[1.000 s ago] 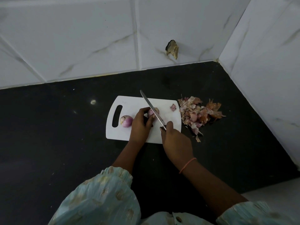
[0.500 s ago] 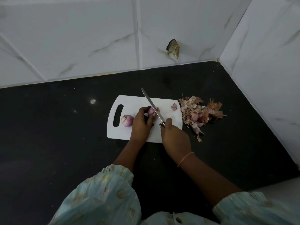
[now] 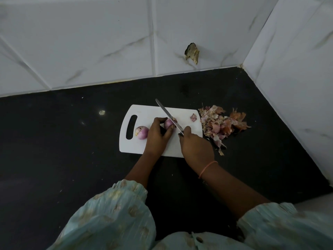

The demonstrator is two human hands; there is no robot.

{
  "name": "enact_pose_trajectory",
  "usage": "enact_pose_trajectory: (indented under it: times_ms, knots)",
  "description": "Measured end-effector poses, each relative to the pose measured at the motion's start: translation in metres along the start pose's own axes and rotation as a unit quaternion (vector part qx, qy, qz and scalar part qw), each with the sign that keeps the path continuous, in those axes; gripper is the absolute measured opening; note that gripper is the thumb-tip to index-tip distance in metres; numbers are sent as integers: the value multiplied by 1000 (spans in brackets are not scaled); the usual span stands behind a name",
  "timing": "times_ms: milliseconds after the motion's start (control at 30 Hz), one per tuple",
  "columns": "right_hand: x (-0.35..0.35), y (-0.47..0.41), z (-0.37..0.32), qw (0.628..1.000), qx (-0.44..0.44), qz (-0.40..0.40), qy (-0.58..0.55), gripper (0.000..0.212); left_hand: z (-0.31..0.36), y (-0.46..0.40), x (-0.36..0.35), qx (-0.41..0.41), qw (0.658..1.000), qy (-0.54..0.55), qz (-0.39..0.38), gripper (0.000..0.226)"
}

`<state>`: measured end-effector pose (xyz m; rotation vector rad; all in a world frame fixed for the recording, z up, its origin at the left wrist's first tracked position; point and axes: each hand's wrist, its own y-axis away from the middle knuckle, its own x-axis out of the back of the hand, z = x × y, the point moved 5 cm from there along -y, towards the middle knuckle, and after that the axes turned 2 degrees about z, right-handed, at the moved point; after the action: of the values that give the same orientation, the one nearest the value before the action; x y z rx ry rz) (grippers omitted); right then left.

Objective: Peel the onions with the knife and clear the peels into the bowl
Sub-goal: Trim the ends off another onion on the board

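Observation:
A white cutting board (image 3: 144,112) lies on the black counter. My left hand (image 3: 157,136) grips a small purple onion (image 3: 168,123) on the board, thumb and fingers curled round it. My right hand (image 3: 195,147) holds the knife (image 3: 168,116) by its handle; the blade slants across the right end of that onion, tip pointing away to the upper left. A second onion (image 3: 142,132) sits near the board's handle slot. One peel scrap (image 3: 193,117) lies at the board's right edge. No bowl is in view.
A heap of onion peels (image 3: 220,123) lies on the counter (image 3: 63,141) just right of the board. White tiled walls close the back and right side, meeting in a corner. A chipped hole (image 3: 192,52) marks the back wall.
The blade has stayed pressed on the onion's right end, and both hands keep their grips. The view has shifted slightly; nothing else has moved.

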<state>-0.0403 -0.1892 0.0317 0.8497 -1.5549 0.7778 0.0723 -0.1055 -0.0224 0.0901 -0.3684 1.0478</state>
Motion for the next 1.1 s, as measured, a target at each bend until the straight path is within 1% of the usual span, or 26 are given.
enact_pose_trajectory:
  times_ms: [133, 233, 333, 433, 533, 600, 667, 767, 833, 933, 1100]
  knots:
    - [2, 4, 6, 1000, 12, 11, 16, 28, 4, 4, -1, -18, 1000, -1, -18, 29]
    - [-1, 6, 20, 1000, 2, 1, 28, 29, 8, 8, -5, -56, 998, -20, -34, 34]
    - [-12, 2, 32, 999, -27, -29, -18, 32, 5, 12, -8, -87, 995, -32, -46, 38]
    - [-23, 14, 48, 998, -23, -23, -60, 31, 8, 12, -4, -86, 995, -26, -38, 33]
    - [-24, 19, 70, 995, -74, -7, -62, 34, 12, 11, -3, -104, 994, -29, -19, 25]
    - [-17, 17, 73, 992, -100, 23, -79, 36, 12, 10, -3, -96, 995, -24, -14, 23]
    - [-9, 19, 65, 989, -94, 49, -104, 34, 10, 9, -2, -84, 996, -20, -16, 23]
    - [-5, 30, 43, 981, -70, 41, -179, 31, 5, 8, -1, -57, 998, -4, -7, 22]
    - [-7, 36, 28, 978, -59, 29, -199, 30, 3, 7, -1, -34, 999, 7, -7, 22]
    - [-11, 38, 20, 985, -54, 21, -164, 29, 3, 6, -1, -27, 999, 11, -14, 22]
    - [-6, 36, 25, 995, -27, 54, -85, 29, 4, 6, -1, -38, 999, 13, -16, 22]
